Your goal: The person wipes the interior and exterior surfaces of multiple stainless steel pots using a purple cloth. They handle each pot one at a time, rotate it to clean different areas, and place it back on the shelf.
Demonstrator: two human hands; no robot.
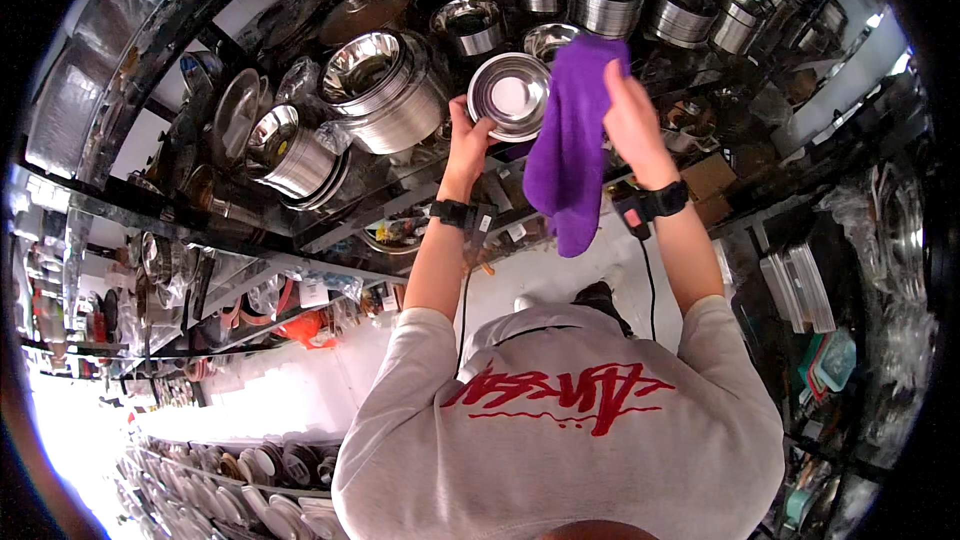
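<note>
A shallow round stainless steel bowl [510, 97] is tilted up in front of me, its inside facing me. My left hand [467, 145] is closed on the bowl's lower left rim, thumb over the edge. From my right hand [636, 125] hangs a purple cloth [572, 150], pinched near its top right edge. The cloth drapes down beside the bowl and overlaps its right rim. Behind it, another steel bowl [550, 40] is partly covered by the cloth. My right fingers are slightly blurred and partly hidden.
Nested steel bowls stand on the shelf: a large stack [390, 105] left of my hand, a smaller stack [292, 158] farther left, and several at the back, such as one stack [606, 0]. A dark shelf edge [340, 230] runs below my left hand. Flat pale packages [797, 285] stand at right.
</note>
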